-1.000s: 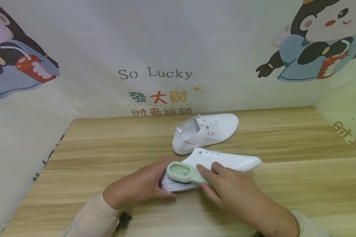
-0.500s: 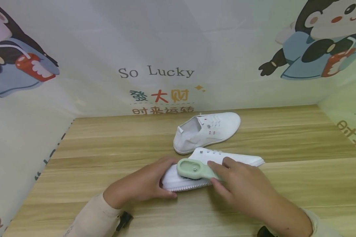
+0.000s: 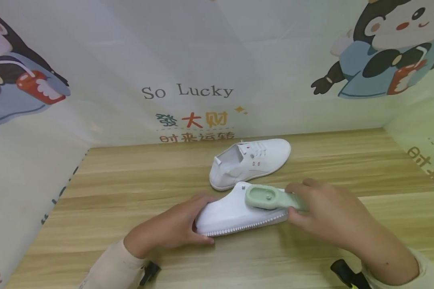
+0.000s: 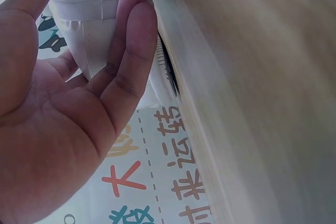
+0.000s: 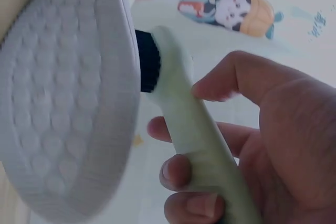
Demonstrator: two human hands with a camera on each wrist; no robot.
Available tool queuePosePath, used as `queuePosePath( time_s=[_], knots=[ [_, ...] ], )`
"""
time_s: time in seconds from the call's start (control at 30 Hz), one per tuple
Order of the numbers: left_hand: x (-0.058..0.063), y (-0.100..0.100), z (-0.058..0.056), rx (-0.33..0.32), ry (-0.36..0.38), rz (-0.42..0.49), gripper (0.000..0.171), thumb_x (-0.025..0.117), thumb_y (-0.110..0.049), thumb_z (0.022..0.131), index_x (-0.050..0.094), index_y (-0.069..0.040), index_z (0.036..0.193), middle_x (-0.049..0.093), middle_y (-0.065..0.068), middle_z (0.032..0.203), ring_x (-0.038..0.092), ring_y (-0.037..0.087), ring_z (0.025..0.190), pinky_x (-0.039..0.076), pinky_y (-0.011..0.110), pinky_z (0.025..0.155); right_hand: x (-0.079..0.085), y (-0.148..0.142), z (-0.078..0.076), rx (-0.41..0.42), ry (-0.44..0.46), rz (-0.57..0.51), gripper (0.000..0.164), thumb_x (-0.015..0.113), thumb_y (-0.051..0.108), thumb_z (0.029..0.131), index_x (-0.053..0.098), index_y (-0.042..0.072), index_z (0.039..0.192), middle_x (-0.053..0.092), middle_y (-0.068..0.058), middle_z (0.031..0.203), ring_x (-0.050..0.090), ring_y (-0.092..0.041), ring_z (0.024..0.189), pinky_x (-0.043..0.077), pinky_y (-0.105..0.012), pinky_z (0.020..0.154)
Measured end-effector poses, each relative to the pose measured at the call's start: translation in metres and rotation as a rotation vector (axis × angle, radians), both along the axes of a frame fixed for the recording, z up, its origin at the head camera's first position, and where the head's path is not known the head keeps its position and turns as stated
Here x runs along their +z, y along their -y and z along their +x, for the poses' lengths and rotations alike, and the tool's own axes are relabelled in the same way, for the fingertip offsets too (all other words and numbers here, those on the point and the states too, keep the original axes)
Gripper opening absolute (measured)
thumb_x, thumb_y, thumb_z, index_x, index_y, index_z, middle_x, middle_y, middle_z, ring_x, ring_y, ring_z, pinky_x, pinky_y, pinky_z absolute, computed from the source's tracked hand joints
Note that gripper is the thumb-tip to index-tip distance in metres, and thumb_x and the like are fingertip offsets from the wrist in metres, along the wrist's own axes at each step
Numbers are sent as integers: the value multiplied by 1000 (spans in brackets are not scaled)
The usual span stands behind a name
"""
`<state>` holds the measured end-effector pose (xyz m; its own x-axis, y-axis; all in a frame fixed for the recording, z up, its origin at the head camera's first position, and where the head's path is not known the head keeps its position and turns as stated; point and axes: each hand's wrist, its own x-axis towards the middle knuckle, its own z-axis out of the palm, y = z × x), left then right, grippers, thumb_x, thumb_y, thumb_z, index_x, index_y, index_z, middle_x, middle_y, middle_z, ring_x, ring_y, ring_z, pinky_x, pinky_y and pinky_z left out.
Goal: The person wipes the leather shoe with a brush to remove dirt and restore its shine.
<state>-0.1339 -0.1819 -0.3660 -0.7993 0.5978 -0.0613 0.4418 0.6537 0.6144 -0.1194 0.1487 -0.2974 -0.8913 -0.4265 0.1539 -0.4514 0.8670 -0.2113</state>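
My left hand point(image 3: 181, 222) grips the heel of a white sneaker point(image 3: 224, 212), thumb at the near side of its sole. In the left wrist view the fingers point(image 4: 137, 51) curl round the heel. My right hand point(image 3: 325, 212) holds a pale green shoe brush point(image 3: 264, 197) by its handle. The brush head lies over the sneaker's near side, below the eyelets, and hides part of the upper. In the right wrist view dark bristles point(image 5: 148, 61) meet the shoe's side, and the dimpled sole point(image 5: 58, 93) faces the camera, tilted up.
A second white sneaker point(image 3: 271, 156) stands just behind the held one on the wood-grain table point(image 3: 130, 180). A printed white backdrop point(image 3: 275, 60) closes off the back and both sides. Dark strap pieces point(image 3: 345, 273) hang at the wrists.
The right hand has slid the brush from the heel area rightward along the sneaker's side toward the toe. The left hand keeps its grip on the heel; the rear sneaker stays put.
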Motion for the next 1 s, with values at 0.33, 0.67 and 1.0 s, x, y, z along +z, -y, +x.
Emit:
queuePosePath(
  time_s=[0.33,0.67,1.0],
  knots=[
    [0,2,1,12,0,-7,81,88,-33,75,44,-19,143,51,-6,137,54,9,117,45,35,104,14,-30,-10,-26,93,43,36,69,33,81,70,20,114,67,5,96,48,-12,67,35,-29,52],
    [0,3,3,18,14,9,80,88,-32,75,45,-20,141,50,-7,138,54,8,117,46,33,103,19,-46,-13,-68,135,84,34,68,35,80,70,21,112,66,5,88,45,-12,61,32,-30,49],
    [2,-1,2,17,18,3,80,88,-31,75,45,-19,142,50,-7,137,53,8,117,45,34,103,12,-37,-9,-8,56,44,28,69,33,80,71,23,106,64,9,84,44,-9,60,31,-28,50]
  ],
)
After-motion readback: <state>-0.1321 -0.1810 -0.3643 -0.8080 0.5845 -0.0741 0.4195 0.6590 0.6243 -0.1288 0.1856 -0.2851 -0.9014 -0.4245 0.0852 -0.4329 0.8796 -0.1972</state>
